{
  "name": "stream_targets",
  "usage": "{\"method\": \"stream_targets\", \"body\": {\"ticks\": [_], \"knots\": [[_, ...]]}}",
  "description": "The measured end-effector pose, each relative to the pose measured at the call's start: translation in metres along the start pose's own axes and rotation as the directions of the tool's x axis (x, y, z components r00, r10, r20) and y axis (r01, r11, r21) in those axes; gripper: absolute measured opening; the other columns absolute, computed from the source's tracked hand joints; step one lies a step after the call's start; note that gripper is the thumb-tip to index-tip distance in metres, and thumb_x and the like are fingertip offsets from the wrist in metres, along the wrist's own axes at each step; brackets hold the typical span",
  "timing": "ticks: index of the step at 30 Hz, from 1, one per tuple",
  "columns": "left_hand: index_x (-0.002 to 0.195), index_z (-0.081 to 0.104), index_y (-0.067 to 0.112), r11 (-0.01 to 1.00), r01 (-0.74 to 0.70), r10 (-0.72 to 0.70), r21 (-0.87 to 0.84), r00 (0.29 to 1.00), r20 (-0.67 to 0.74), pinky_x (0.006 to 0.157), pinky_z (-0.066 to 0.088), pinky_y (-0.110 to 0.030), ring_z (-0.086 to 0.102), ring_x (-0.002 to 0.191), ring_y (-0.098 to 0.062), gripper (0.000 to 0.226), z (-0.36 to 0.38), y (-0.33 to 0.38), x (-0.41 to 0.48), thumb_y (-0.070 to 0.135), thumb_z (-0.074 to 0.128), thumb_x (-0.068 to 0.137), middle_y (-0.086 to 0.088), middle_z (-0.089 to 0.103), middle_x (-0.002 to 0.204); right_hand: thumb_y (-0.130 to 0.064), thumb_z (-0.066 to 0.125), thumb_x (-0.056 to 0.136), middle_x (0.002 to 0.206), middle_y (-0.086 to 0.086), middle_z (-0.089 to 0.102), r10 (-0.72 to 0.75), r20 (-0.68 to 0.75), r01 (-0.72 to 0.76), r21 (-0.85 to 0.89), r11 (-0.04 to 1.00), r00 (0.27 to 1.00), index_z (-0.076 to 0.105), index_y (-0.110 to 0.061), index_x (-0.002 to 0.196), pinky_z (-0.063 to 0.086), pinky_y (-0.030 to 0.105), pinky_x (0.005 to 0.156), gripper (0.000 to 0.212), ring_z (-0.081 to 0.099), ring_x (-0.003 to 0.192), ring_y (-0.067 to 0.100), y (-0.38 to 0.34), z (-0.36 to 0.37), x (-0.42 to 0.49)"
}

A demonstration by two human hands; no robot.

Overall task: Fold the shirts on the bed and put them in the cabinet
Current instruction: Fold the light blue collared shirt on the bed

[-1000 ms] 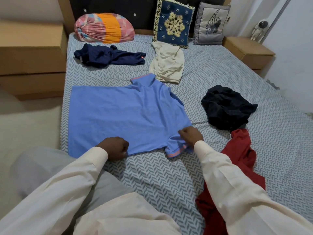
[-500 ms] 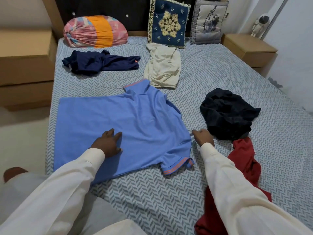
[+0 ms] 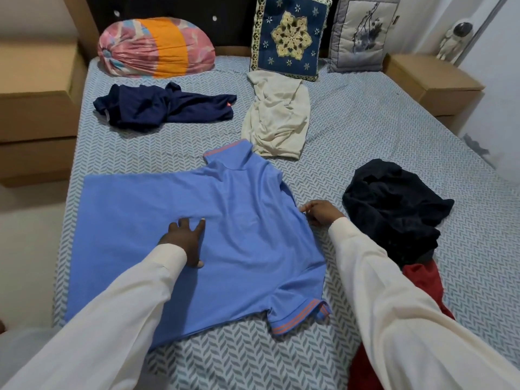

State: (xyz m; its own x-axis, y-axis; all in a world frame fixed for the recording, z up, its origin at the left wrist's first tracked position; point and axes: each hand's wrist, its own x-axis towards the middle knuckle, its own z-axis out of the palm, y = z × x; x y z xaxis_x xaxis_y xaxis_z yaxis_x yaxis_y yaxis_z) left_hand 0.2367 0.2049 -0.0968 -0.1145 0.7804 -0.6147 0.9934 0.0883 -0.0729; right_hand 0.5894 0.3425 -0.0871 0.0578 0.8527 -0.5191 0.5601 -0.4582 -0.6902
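A light blue polo shirt (image 3: 239, 226) lies spread flat on the bed (image 3: 365, 122), collar toward the pillows. My left hand (image 3: 184, 239) rests flat on its middle, fingers apart. My right hand (image 3: 319, 212) touches the shirt's right edge at the shoulder seam, fingers curled; whether it pinches the cloth is unclear. Crumpled around it lie a navy shirt (image 3: 163, 106) at the far left, a cream shirt (image 3: 277, 116) beyond the collar, a black shirt (image 3: 394, 206) to the right and a red shirt (image 3: 422, 285) partly under my right sleeve.
Three pillows lean at the headboard: a pink and orange one (image 3: 156, 47), a blue patterned cushion (image 3: 289, 38) and a grey one (image 3: 363, 32). A wooden bedside unit (image 3: 33, 108) stands left of the bed, another (image 3: 430, 80) right. No cabinet shows.
Both hands moved away from the shirt's near edge. The left slid up onto the middle and opened flat; the right moved from the near sleeve up the right edge.
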Motion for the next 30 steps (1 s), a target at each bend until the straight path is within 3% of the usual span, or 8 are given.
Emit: {"method": "stream_targets", "body": {"ticks": [5, 10, 14, 17, 23, 25, 28, 30], "knots": [[0.154, -0.015, 0.034, 1.0, 0.008, -0.008, -0.009, 1.0, -0.023, 0.1, 0.047, -0.05, 0.017, 0.14, -0.043, 0.136, -0.005, -0.001, 0.004, 0.06, 0.082, 0.063, -0.013, 0.006, 0.154, 0.014, 0.046, 0.09, 0.069, 0.011, 0.054, 0.067, 0.245, -0.09, 0.085, 0.992, 0.967, 0.051, -0.011, 0.084, 0.049, 0.024, 0.047, 0.027, 0.053, 0.05, 0.016, -0.01, -0.004, 0.001], [0.154, -0.017, 0.032, 0.999, 0.032, -0.033, -0.023, 0.998, -0.047, 0.1, 0.046, -0.05, 0.018, 0.139, -0.043, 0.143, -0.009, 0.001, 0.001, 0.061, 0.085, 0.058, -0.013, 0.005, 0.155, 0.001, 0.049, 0.082, 0.068, 0.004, 0.046, 0.147, 0.494, -0.135, -0.06, 0.989, 0.857, 0.053, -0.016, 0.072, 0.03, 0.022, 0.051, 0.02, 0.038, 0.053, 0.011, -0.009, -0.003, -0.01], [0.153, -0.02, 0.031, 0.999, 0.03, -0.031, -0.026, 0.999, -0.042, 0.101, 0.045, -0.049, 0.016, 0.141, -0.042, 0.148, -0.013, -0.002, -0.001, 0.063, 0.085, 0.055, -0.011, 0.002, 0.156, -0.002, 0.052, 0.079, 0.065, 0.004, 0.044, 0.098, 0.287, -0.112, 0.032, 0.993, 0.953, 0.052, -0.017, 0.078, 0.028, 0.022, 0.052, 0.016, 0.034, 0.05, 0.011, -0.006, -0.016, -0.01], [0.154, -0.017, 0.034, 0.999, 0.027, -0.027, -0.02, 0.999, 0.018, 0.103, 0.043, -0.051, 0.011, 0.143, -0.043, 0.148, -0.019, -0.005, 0.002, 0.066, 0.085, 0.052, -0.01, -0.002, 0.158, -0.002, 0.051, 0.081, 0.059, 0.004, 0.04, 0.096, 0.01, -0.092, -0.204, 0.975, 0.995, 0.044, -0.018, 0.062, 0.029, 0.022, 0.049, 0.026, 0.034, 0.047, 0.013, -0.003, -0.034, -0.008], [0.152, 0.016, 0.035, 0.996, 0.046, -0.052, -0.074, 0.995, -0.084, 0.101, 0.045, -0.048, 0.038, 0.132, -0.037, 0.115, -0.045, -0.027, 0.015, 0.072, 0.075, 0.06, -0.006, 0.027, 0.147, -0.029, 0.042, 0.085, 0.085, 0.014, 0.064, -0.043, -0.142, -0.002, -0.303, 0.953, 0.989, 0.056, -0.021, 0.07, 0.035, 0.032, 0.062, 0.023, 0.061, 0.086, 0.031, -0.002, -0.026, 0.02], [0.154, 0.006, 0.034, 0.996, 0.083, -0.088, -0.038, 0.986, -0.14, 0.1, 0.043, -0.049, 0.026, 0.139, -0.036, 0.126, -0.038, -0.031, 0.018, 0.076, 0.073, 0.057, -0.005, 0.015, 0.155, -0.031, 0.052, 0.083, 0.078, 0.007, 0.061, -0.087, -0.169, 0.046, -0.231, 0.972, 0.982, 0.059, -0.018, 0.072, 0.038, 0.033, 0.066, 0.018, 0.057, 0.081, 0.026, -0.02, -0.015, 0.025], [0.153, -0.015, 0.036, 0.99, 0.123, -0.13, -0.071, 0.986, -0.108, 0.104, 0.038, -0.055, 0.006, 0.147, -0.04, 0.14, -0.034, -0.036, 0.023, 0.079, 0.073, 0.052, -0.004, -0.011, 0.163, -0.04, 0.067, 0.088, 0.107, 0.003, 0.062, -0.115, -0.126, 0.084, -0.232, 0.969, 0.985, 0.066, -0.019, 0.113, 0.044, 0.034, 0.089, 0.033, 0.057, 0.101, 0.022, -0.039, 0.007, 0.042], [0.152, -0.021, 0.035, 0.988, 0.144, -0.149, -0.062, 0.985, -0.082, 0.107, 0.032, -0.062, -0.004, 0.148, -0.044, 0.144, -0.037, -0.036, 0.024, 0.08, 0.073, 0.053, -0.006, -0.019, 0.163, -0.05, 0.071, 0.082, 0.117, 0.006, 0.067, -0.13, -0.109, 0.097, -0.27, 0.958, 0.985, 0.068, -0.022, 0.116, 0.048, 0.037, 0.097, 0.044, 0.061, 0.11, 0.028, -0.05, 0.02, 0.059]]}}
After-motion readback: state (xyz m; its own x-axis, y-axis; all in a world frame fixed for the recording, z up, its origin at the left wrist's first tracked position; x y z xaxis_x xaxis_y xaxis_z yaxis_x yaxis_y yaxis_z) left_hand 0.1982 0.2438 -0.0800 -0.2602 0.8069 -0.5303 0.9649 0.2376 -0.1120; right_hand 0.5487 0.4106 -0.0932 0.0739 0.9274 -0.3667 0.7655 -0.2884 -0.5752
